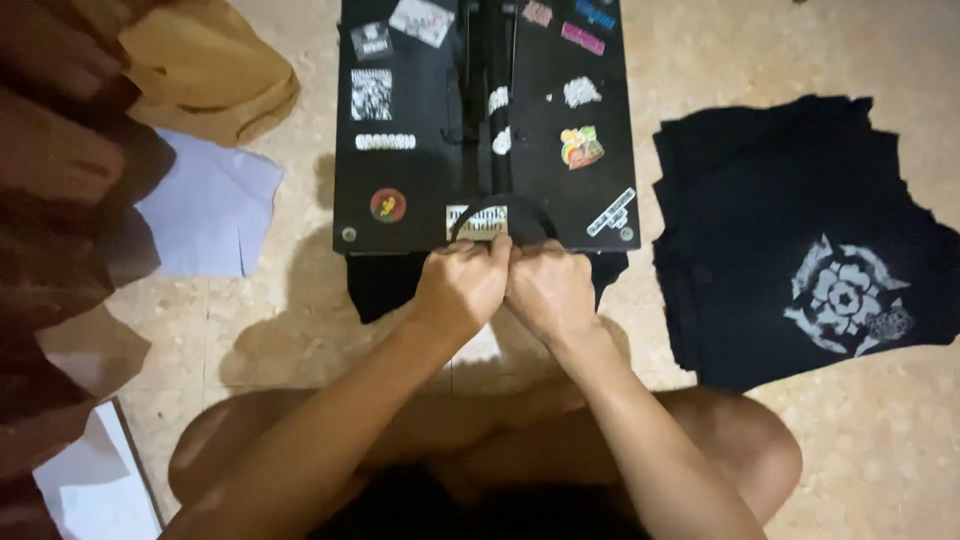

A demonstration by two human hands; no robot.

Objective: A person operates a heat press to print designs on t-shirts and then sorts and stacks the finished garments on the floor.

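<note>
On the floor sits a black press point(420, 190) covered in stickers. Both hands, left hand point(462, 287) and right hand point(548, 290), are closed tight on its curved handle point(492, 212), side by side for a strong grip. Black cloth point(385, 282) pokes out underneath.

Probably home print workshop: heat press point(420, 150)

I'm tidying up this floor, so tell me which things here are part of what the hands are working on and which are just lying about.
In use:
left hand
right hand
press handle
black heat press
dark cloth under the press

Lying about:
stack of printed black shirts
white paper sheets
tan cloth
</note>
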